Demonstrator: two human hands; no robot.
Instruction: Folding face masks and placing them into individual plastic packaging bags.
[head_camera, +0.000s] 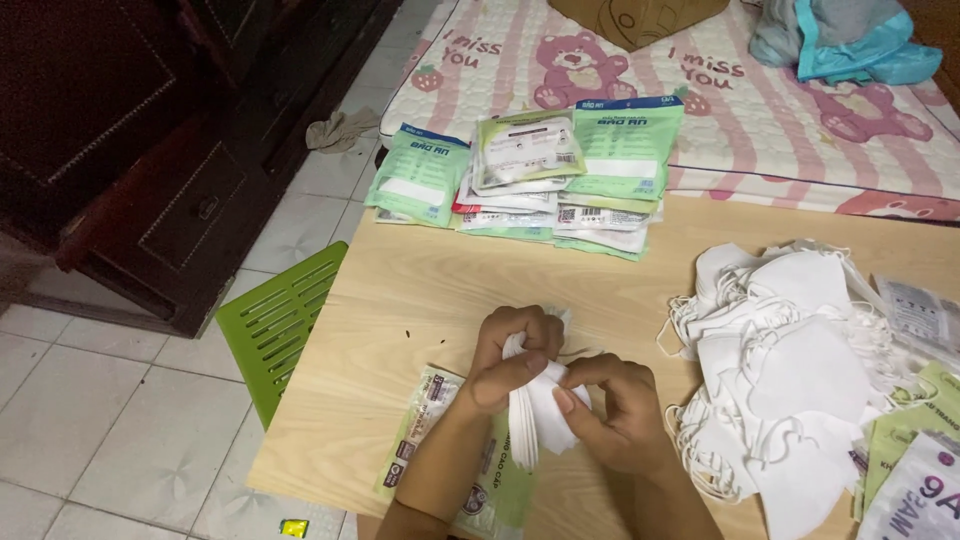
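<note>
White face masks (535, 415), a small stack of them, sit clenched between both my hands just above the near edge of the desk (400, 290). My left hand (510, 355) is closed around the top of the stack, and my right hand (620, 410) pinches its lower edge with thumb and fingers (565, 400). Keeping the edges squared and the ear loops tucked would hold the stack tidy; I think a loop trails out near the top, though it is hard to tell. Under my left forearm lies a green packet (425, 420). A loose heap of masks (790, 370) crowds the right side, its loops likely to snag. Filled packets (530, 170) are piled at the far edge, beside a mattress (760, 130). A green plastic chair (280, 320) stands left.
</note>
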